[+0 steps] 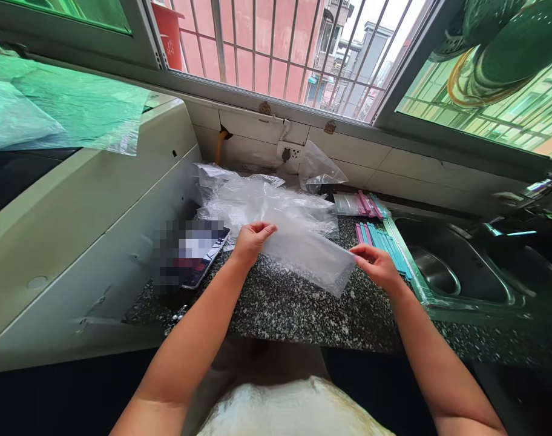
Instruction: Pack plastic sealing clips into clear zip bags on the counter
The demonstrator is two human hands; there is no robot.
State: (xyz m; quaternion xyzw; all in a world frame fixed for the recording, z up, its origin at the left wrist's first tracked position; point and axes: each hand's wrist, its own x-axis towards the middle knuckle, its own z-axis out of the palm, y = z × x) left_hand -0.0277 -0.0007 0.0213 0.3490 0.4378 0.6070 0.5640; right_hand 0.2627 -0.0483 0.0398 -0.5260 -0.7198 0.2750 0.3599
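Clear bag (307, 257): held above the counter (285, 306), long axis running left-right and dipping toward the right. Upper left corner is pinched by the left hand (251, 241); right edge is pinched by the right hand (376, 264). More bags (262, 203) are piled behind; strips (382, 242) lie just beyond the right hand.

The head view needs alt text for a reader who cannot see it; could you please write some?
A person's left hand and right hand hold a clear plastic bag by its two ends above a speckled counter. More bags are piled behind it, pink and teal strips lie beside a sink, and a phone lies on the left.
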